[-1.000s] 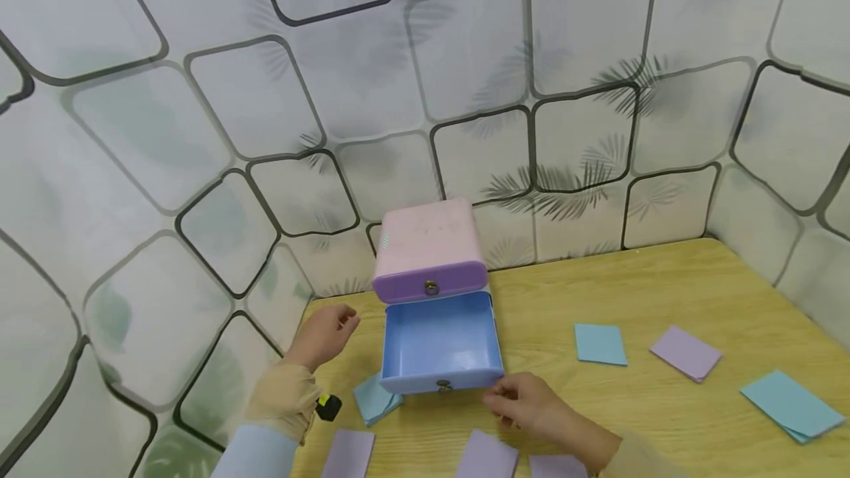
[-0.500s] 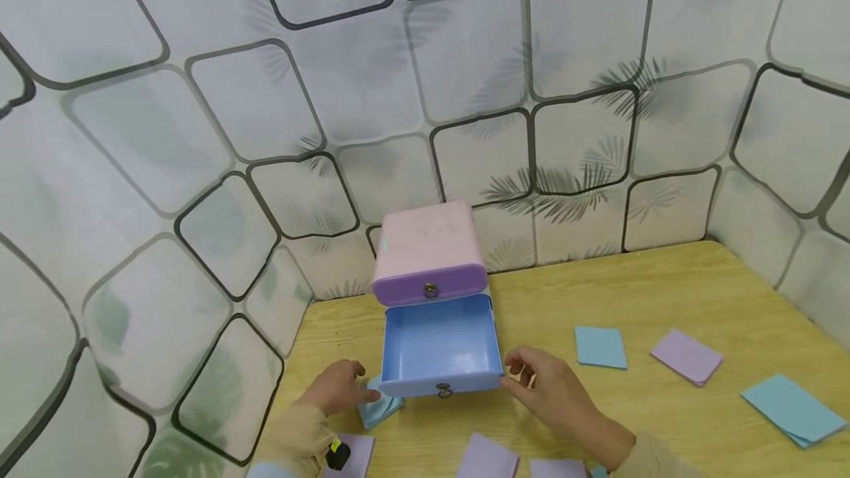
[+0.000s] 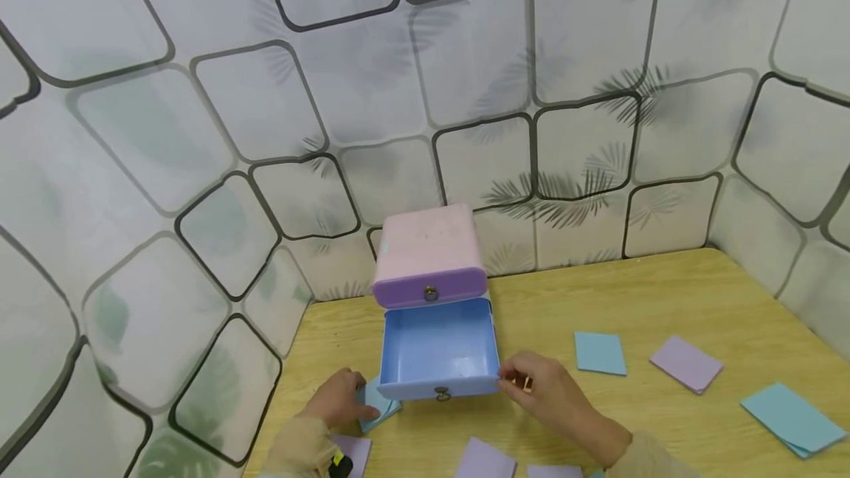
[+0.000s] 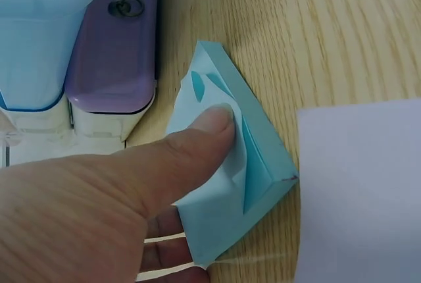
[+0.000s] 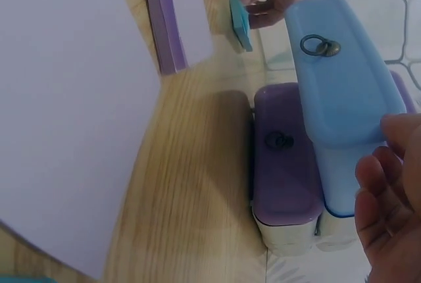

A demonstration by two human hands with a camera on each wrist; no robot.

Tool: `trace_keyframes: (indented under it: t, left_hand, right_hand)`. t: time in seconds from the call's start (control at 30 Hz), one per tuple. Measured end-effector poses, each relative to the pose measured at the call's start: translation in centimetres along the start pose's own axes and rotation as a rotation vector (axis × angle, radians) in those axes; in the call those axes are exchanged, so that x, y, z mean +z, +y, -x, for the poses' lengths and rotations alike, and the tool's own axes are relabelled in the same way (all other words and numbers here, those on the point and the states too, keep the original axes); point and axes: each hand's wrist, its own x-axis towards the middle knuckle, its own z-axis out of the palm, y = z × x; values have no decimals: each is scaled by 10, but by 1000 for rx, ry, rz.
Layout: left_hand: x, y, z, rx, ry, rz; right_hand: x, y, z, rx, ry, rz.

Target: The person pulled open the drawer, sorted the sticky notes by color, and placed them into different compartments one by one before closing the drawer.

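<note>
A small chest of drawers [image 3: 432,238] with a pink top stands against the wall, its blue drawer [image 3: 438,349] pulled out with nothing inside. My right hand [image 3: 554,393] holds that drawer at its front right corner, fingertips at the edge in the right wrist view. On the left, my left hand [image 3: 339,398] grips a light-blue stack of folded paper [image 4: 214,227], thumb pressed on the top sheet and fingers at its side. Below the blue drawer, a purple drawer [image 5: 286,184] with a ring pull is closed.
A lilac paper stack [image 3: 358,452] lies near my left wrist, and another lilac stack [image 3: 485,459] at the front edge of view. To the right lie a blue square [image 3: 600,352], a lilac stack [image 3: 686,364] and a larger blue stack [image 3: 793,419]. Patterned wall cloth [image 3: 372,94] surrounds the table.
My left hand has come down from beside the chest to the light-blue paper and taken hold of it. My right hand has shifted slightly up at the drawer's corner. The drawer stays out.
</note>
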Motion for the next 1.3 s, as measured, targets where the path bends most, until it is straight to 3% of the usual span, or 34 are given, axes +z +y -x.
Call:
trace_keyframes:
  t: [0.2,0.5,0.9,1.13,1.3]
  left_hand:
    - [-1,3,3,1,6,-11]
    - [2,1,6,-45,12,69]
    - [0,-7,7,-17,83,139]
    - [1,-10,12,-3,157,228]
    - [-7,-9,14,-27,180,321]
  right_hand:
    - [3,0,1,1,0,5]
    - [2,-1,-1,-5,-20,-3]
    - [0,-1,2,20,-36,-44]
    - [0,-1,2,22,-47,-69]
    - [-1,-1,3,18,-52,-85]
